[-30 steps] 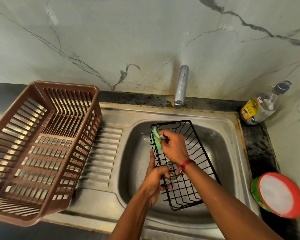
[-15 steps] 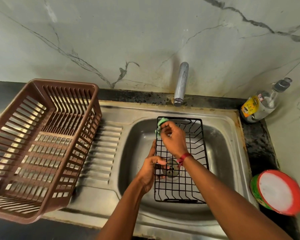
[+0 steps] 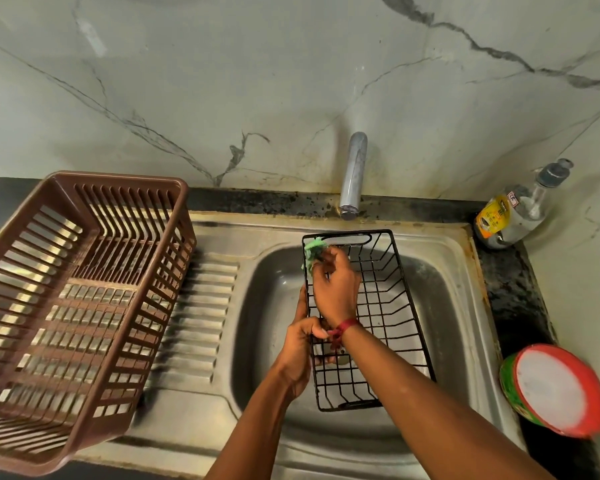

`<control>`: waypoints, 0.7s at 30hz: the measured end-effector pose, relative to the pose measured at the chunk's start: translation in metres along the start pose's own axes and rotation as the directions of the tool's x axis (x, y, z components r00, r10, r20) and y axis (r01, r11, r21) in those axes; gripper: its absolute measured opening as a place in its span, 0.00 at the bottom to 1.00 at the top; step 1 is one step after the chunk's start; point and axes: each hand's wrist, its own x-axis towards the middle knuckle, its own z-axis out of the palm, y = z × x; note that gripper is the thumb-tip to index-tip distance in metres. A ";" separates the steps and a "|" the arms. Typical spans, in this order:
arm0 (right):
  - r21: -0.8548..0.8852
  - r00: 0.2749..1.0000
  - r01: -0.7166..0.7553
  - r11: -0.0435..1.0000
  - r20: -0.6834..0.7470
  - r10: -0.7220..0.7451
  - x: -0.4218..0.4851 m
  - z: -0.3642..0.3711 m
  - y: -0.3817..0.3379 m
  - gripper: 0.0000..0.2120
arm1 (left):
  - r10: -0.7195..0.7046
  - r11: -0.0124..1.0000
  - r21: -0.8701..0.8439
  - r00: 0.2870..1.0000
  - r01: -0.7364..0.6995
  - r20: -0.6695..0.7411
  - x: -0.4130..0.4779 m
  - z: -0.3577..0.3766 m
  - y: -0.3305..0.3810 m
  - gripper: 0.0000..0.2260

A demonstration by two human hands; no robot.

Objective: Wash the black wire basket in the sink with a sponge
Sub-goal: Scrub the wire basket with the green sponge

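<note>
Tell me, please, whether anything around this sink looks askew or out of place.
Yes. The clear bottle at the back right leans tilted toward the wall, the red-rimmed tub on the right counter looks tipped on its side, and the brown crate sits askew on the drainboard.
</note>
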 end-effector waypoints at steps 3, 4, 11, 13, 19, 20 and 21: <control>0.044 0.996 -0.058 0.997 -0.061 0.061 0.000 0.001 -0.007 0.12 | 0.033 0.999 -0.005 0.999 -0.033 -0.023 0.000 0.002 -0.001 0.50; 0.045 0.997 -0.062 0.997 -0.043 0.064 -0.001 0.001 -0.006 0.14 | 0.061 0.998 -0.011 0.998 -0.062 -0.026 0.000 0.003 -0.001 0.49; -0.007 0.996 0.042 0.999 0.079 -0.041 -0.003 0.002 0.006 0.19 | 0.049 0.999 -0.014 0.998 -0.050 -0.029 0.002 -0.002 -0.004 0.49; -0.056 0.993 0.076 0.996 0.093 -0.070 0.001 0.001 0.008 0.17 | 0.024 1.000 -0.012 0.999 -0.025 -0.025 0.001 -0.002 -0.004 0.52; -0.141 0.975 0.184 0.973 0.148 -0.164 0.004 -0.008 0.007 0.07 | 0.017 0.999 -0.037 1.000 -0.017 -0.010 -0.003 -0.004 0.002 0.48; -0.139 0.976 0.187 0.972 0.142 -0.167 0.006 -0.010 0.007 0.05 | 0.023 0.999 -0.039 1.000 -0.023 -0.007 -0.003 -0.004 0.002 0.50; -0.141 0.977 0.186 0.972 0.132 -0.168 0.007 -0.011 0.007 0.05 | 0.028 0.999 -0.040 1.000 -0.028 -0.003 -0.003 -0.004 0.003 0.52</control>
